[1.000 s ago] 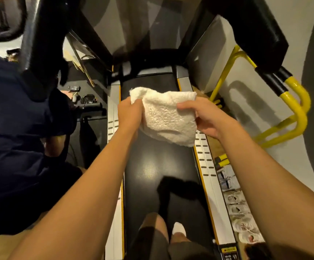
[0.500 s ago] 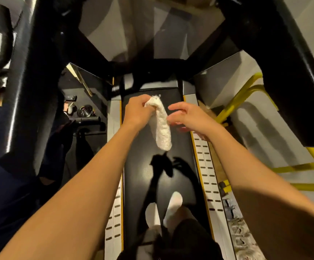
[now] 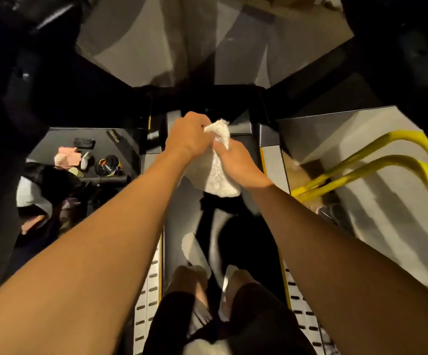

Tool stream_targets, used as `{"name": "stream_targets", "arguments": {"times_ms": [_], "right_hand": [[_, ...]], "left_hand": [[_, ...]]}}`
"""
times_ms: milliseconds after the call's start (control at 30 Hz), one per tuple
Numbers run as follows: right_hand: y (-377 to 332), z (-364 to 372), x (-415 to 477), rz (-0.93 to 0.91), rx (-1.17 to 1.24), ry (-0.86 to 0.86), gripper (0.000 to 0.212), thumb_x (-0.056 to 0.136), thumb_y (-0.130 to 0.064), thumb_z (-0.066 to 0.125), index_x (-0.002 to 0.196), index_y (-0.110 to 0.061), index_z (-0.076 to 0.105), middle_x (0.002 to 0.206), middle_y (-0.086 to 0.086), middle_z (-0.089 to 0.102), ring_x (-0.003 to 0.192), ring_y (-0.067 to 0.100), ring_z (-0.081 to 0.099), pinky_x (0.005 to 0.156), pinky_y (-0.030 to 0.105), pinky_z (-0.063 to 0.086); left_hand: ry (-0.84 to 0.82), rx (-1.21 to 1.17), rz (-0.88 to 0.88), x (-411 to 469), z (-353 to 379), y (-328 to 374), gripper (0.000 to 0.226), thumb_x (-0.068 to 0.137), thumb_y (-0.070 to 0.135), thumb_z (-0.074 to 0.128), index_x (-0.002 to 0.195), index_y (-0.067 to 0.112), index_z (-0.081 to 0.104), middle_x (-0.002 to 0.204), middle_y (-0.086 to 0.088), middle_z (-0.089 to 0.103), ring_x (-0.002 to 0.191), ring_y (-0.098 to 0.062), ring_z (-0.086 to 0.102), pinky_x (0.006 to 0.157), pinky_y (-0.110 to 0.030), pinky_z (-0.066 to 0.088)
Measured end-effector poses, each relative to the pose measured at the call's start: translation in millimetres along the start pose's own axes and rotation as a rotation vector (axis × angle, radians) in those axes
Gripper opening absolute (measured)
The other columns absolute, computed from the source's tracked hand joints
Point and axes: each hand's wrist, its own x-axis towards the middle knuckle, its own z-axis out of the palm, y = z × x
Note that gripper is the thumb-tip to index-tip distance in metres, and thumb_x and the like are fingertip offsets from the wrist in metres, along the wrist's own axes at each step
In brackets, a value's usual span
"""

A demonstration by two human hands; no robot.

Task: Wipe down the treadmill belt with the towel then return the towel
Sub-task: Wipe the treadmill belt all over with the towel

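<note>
The person's white-socked feet (image 3: 191, 248) stand nearest on the dark treadmill belt (image 3: 179, 208), which runs between pale slotted side rails (image 3: 151, 290). Just beyond, both hands hold the white towel (image 3: 220, 178) up over the belt: the left hand (image 3: 189, 137) pinches its top corner, and the right hand (image 3: 238, 162) is curled round its middle with the rest hanging loose. Farther out, yellow bars (image 3: 361, 170) lie to the right, a pink cloth (image 3: 67, 153) and small clutter sit on the dark floor to the left, and the black frame uprights (image 3: 54, 85) crowd in ahead.
</note>
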Motion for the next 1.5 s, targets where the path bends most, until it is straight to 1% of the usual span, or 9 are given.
{"name": "stream_targets", "arguments": {"times_ms": [167, 267, 467, 567, 733, 1067, 1233, 1333, 1500], "right_hand": [[47.8, 53.5, 102.7, 0.068, 0.062, 0.025, 0.041, 0.1, -0.038, 0.037, 0.128, -0.013, 0.055, 0.12, 0.012, 0.062, 0.109, 0.027, 0.057, 0.088, 0.033, 0.044], [95.9, 93.9, 154.0, 0.09, 0.129, -0.021, 0.036, 0.099, -0.035, 0.042, 0.124, -0.014, 0.058, 0.115, 0.011, 0.064, 0.104, 0.026, 0.06, 0.089, 0.036, 0.048], [228.5, 164.7, 250.8, 0.098, 0.044, -0.069, 0.029, 0.085, -0.033, 0.059, 0.108, -0.016, 0.058, 0.09, -0.003, 0.062, 0.076, 0.013, 0.058, 0.059, 0.026, 0.041], [294.2, 185.4, 284.2, 0.221, 0.094, -0.137, 0.041, 0.08, -0.03, 0.071, 0.116, -0.013, 0.058, 0.096, -0.002, 0.063, 0.08, 0.014, 0.06, 0.06, 0.024, 0.045], [350.1, 192.6, 364.3, 0.344, 0.12, -0.16, 0.034, 0.079, -0.02, 0.071, 0.11, -0.011, 0.06, 0.096, 0.008, 0.066, 0.081, 0.022, 0.063, 0.052, 0.024, 0.046], [377.8, 198.8, 509.3, 0.284, 0.081, 0.141, 0.044, 0.087, -0.021, 0.058, 0.127, -0.006, 0.049, 0.115, 0.011, 0.059, 0.104, 0.028, 0.059, 0.087, 0.037, 0.05], [379.0, 226.9, 534.2, 0.043, -0.126, 0.117, 0.021, 0.086, -0.02, 0.057, 0.107, -0.017, 0.061, 0.091, -0.001, 0.056, 0.082, 0.017, 0.054, 0.06, 0.019, 0.041], [391.6, 266.4, 545.2, 0.025, -0.25, 0.014, 0.017, 0.093, -0.029, 0.051, 0.106, -0.02, 0.059, 0.094, 0.002, 0.055, 0.086, 0.022, 0.051, 0.066, 0.022, 0.033], [429.4, 334.9, 560.8, -0.053, -0.536, 0.049, 0.054, 0.083, -0.057, 0.047, 0.113, -0.014, 0.061, 0.113, 0.01, 0.059, 0.108, 0.036, 0.053, 0.093, 0.045, 0.044]], "left_hand": [[0.066, 0.071, -0.071, 79.8, 56.8, -73.5, 0.013, 0.088, 0.02, 0.052, 0.078, 0.024, 0.06, 0.079, 0.001, 0.054, 0.082, -0.023, 0.05, 0.079, -0.04, 0.044], [0.158, 0.053, -0.14, 125.5, 107.4, -124.8, 0.023, 0.089, 0.02, 0.053, 0.066, 0.022, 0.051, 0.072, 0.001, 0.052, 0.078, -0.021, 0.047, 0.067, -0.032, 0.037], [0.28, -0.262, -0.34, 212.7, 260.5, -250.0, 0.016, 0.089, 0.021, 0.056, 0.095, 0.015, 0.069, 0.085, 0.003, 0.062, 0.08, -0.013, 0.055, 0.069, -0.016, 0.04], [0.281, -0.515, -0.452, 253.3, 332.0, -304.5, 0.009, 0.084, 0.022, 0.06, 0.085, 0.025, 0.068, 0.09, 0.002, 0.069, 0.089, -0.02, 0.065, 0.085, -0.036, 0.055], [0.269, -0.624, -0.498, 313.0, 404.5, -357.8, 0.022, 0.085, 0.014, 0.06, 0.068, 0.028, 0.062, 0.078, 0.002, 0.065, 0.071, -0.02, 0.066, 0.065, -0.033, 0.059], [0.123, -0.221, -0.422, 386.1, 453.1, -437.1, 0.008, 0.093, 0.021, 0.052, 0.092, 0.018, 0.06, 0.101, -0.005, 0.063, 0.1, -0.025, 0.059, 0.084, -0.025, 0.043], [0.227, 0.074, -0.335, 386.1, 430.0, -478.3, 0.015, 0.092, 0.015, 0.049, 0.098, 0.01, 0.061, 0.108, -0.015, 0.061, 0.103, -0.034, 0.056, 0.085, -0.038, 0.046], [0.268, 0.215, -0.39, 360.2, 426.5, -523.3, 0.024, 0.094, 0.018, 0.048, 0.114, 0.007, 0.054, 0.122, -0.017, 0.051, 0.112, -0.034, 0.049, 0.091, -0.042, 0.043], [0.312, 0.153, -0.35, 337.8, 452.9, -559.5, 0.034, 0.091, 0.013, 0.051, 0.125, 0.008, 0.055, 0.144, -0.008, 0.044, 0.133, -0.025, 0.039, 0.108, -0.035, 0.032]]}}
